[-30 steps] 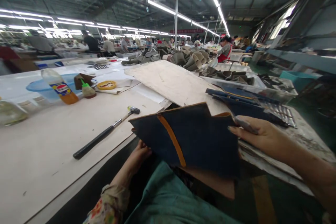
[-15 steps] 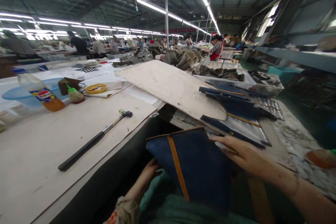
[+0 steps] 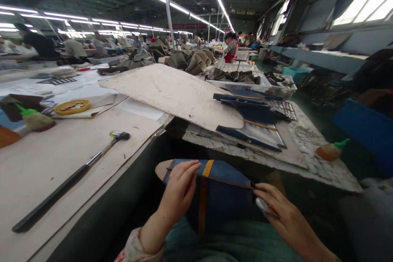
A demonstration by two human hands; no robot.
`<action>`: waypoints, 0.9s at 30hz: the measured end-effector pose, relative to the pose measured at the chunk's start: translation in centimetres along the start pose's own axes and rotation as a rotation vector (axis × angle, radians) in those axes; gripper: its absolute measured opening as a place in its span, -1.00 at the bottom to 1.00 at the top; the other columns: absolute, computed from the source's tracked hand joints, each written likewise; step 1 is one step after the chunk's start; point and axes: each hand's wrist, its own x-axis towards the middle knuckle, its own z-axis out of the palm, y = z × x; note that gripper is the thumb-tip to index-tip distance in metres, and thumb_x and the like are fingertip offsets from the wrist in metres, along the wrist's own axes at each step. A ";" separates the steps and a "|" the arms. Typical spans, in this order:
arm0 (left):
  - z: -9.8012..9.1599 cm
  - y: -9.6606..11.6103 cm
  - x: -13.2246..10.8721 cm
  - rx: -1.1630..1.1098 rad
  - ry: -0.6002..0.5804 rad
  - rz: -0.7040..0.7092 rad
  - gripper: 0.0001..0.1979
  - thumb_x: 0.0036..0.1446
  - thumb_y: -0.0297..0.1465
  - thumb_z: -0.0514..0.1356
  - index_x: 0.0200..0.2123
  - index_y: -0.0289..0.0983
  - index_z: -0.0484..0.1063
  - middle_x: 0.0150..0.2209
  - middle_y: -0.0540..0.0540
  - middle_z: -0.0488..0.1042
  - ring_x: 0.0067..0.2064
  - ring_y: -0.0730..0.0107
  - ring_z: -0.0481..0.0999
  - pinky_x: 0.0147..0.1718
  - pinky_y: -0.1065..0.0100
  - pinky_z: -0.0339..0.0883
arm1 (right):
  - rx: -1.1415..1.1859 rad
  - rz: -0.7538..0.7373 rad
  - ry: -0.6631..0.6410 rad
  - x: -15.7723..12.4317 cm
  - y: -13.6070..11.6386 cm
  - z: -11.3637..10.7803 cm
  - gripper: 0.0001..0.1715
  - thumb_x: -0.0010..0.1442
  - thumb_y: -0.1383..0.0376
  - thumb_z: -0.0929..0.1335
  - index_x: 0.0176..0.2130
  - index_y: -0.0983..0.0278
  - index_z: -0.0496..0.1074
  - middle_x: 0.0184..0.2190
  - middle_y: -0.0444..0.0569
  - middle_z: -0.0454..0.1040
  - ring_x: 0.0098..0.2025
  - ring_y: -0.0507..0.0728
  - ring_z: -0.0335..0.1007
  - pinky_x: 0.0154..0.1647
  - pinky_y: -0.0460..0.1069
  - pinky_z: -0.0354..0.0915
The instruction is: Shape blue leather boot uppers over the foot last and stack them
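Observation:
Over my lap is a dark blue panel (image 3: 230, 172) with a mustard-yellow strap (image 3: 208, 168) across it. It is folded over, one part facing up and the rest hanging down in front. A pale rounded end (image 3: 160, 169) pokes out at its left. My left hand (image 3: 181, 186) lies on the upper left of the panel, fingers stretched out and close together. At the right corner, my right hand (image 3: 278, 208) touches the panel with its fingertips. A small silvery tool (image 3: 265, 206) sits in that hand; its exact kind is unclear.
A black-handled hammer (image 3: 89, 163) lies on the left table, with a yellow dish (image 3: 72, 107) and a green-capped bottle (image 3: 37, 119) beyond. A large pale board (image 3: 172, 90) spans the gap to more blue panels (image 3: 251, 114). Another bottle (image 3: 331, 150) lies right. A co-worker (image 3: 231, 47) stands farther off.
My left hand has come up from below the panel onto its top. The panel has tipped from a raised, face-on position to folded over. My view has turned to the right.

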 end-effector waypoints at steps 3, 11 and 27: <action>2.3 1.9 1.0 0.093 -0.129 0.158 -0.63 0.22 -0.50 0.00 0.08 -0.19 0.28 0.06 -0.12 0.40 0.12 0.28 0.31 0.20 0.13 -0.06 | 0.019 0.036 0.051 1.4 -1.1 -0.2 -0.64 0.18 0.24 0.26 -0.04 0.21 0.44 0.09 0.05 0.34 0.08 0.20 0.33 0.08 0.05 0.30; 6.5 2.3 1.7 0.193 -0.373 0.122 -0.57 0.22 -0.24 0.07 0.14 -0.19 0.24 0.08 -0.10 0.39 0.12 0.21 0.30 0.23 0.04 -0.11 | 0.441 0.316 0.061 2.8 0.0 3.7 -0.49 0.21 0.04 0.24 0.03 0.28 0.39 0.03 0.10 0.41 0.09 0.20 0.32 0.13 0.10 0.24; 6.7 1.9 -0.1 0.311 -0.379 0.305 -0.58 0.23 -0.39 0.04 0.16 -0.05 0.21 0.17 -0.02 0.29 0.17 0.26 0.24 0.23 0.06 -0.11 | 0.269 0.248 0.173 -2.0 -1.9 5.8 -0.60 0.23 0.16 0.24 0.02 0.22 0.38 -0.09 0.02 0.49 -0.05 0.14 0.44 -0.04 -0.03 0.38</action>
